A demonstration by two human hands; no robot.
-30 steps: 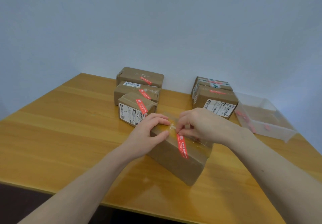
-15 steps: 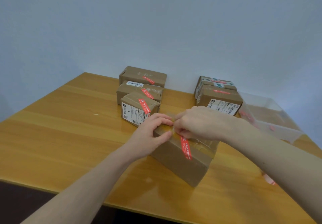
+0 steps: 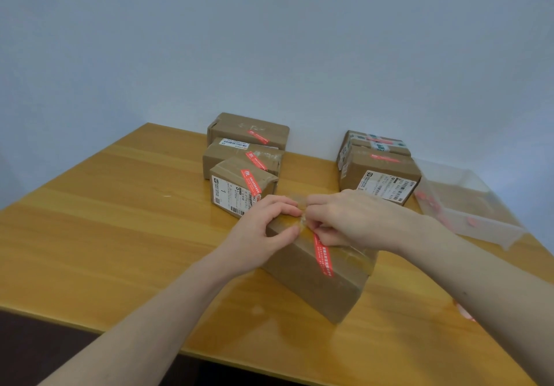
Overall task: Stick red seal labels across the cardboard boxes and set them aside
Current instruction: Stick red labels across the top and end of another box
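Cardboard box (image 3: pixel 317 283) is sitting near the middle of the wooden tabletop (image 3: pixel 105 223), turned at an angle to the front edge, with a red seal label (image 3: pixel 323 254) running across its top edge and down its near side. The left hand (image 3: pixel 257 235) is gripping the box's far left corner, fingers curled over the top and thumb pressing against the near face. The right hand (image 3: pixel 347 220) is resting on the box top with its fingers bent down and pressed together at the upper end of the label; whether the fingertips are pinching the label or only pressing it flat cannot be told.

Behind the left hand, three sealed boxes (image 3: pixel 242 181) are lying in a row running away from the camera, each one touching the next and each carrying a red label on top; the nearest also is showing a white shipping sticker on its front face. Further right, two more boxes (image 3: pixel 380 172) are standing one behind the other, the front one showing a white printed sticker. A clear plastic tray (image 3: pixel 479 226) is lying at the right edge of the tabletop, just beside those boxes, with small red pieces inside that are too blurred to make out.
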